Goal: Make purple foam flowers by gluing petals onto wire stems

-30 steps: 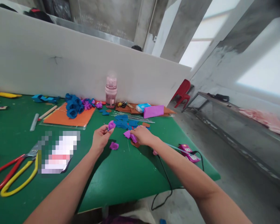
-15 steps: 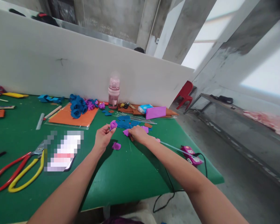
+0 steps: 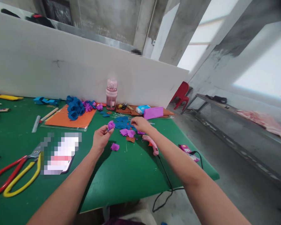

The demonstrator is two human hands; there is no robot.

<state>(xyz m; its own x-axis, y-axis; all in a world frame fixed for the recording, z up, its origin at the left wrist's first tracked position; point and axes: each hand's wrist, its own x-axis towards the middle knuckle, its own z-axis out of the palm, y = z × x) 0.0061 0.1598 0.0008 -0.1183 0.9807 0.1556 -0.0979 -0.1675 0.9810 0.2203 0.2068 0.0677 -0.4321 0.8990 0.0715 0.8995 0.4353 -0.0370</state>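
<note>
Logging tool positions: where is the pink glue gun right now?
In the head view, the pink glue gun lies on the green table right of centre, beside the right forearm and right of the small brown piece.

A pink bottle (image 3: 111,93) stands by a white partition (image 3: 81,68), a red chair (image 3: 181,93) beyond.

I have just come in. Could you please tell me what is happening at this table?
A person is working at a green table. The left hand holds a small purple flower in its fingers. The right hand is beside some loose blue pieces; I cannot tell whether it holds anything. Loose purple pieces lie between the hands, and a pink corded tool lies nearer the person. Off to the left, blue flowers overlap an orange sheet.
</note>
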